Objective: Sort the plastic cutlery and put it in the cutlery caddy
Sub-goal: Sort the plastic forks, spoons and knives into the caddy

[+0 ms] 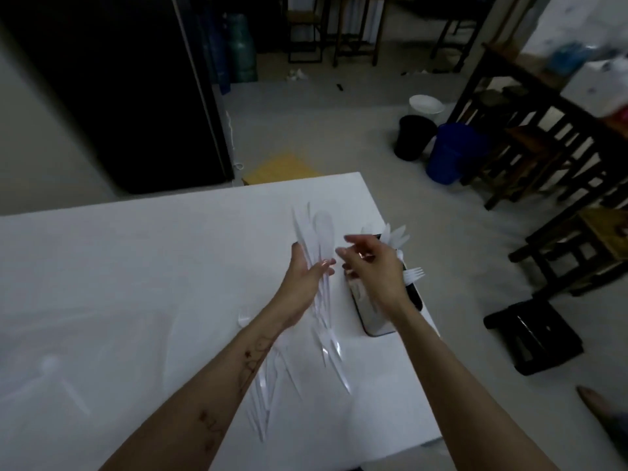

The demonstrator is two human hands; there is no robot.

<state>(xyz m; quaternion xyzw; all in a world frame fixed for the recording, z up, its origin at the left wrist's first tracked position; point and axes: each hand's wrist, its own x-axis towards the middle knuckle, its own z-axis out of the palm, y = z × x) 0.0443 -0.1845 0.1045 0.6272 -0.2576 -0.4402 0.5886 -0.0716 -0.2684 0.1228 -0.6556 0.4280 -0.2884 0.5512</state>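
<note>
While the left hand (306,277) grips a fanned bundle of plastic cutlery (319,239) above the tabletop (136,266), the right hand (370,266) hovers loosely curled and empty. Cutlery caddy (377,321) sits at 3 o'clock. Blurred, slack pieces may slip.

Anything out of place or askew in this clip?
One fork in the caddy leans out sideways over its right edge instead of standing like the cutlery at the far end. Loose cutlery lies scattered on the table, still unsorted. Nothing looks damaged.
</note>
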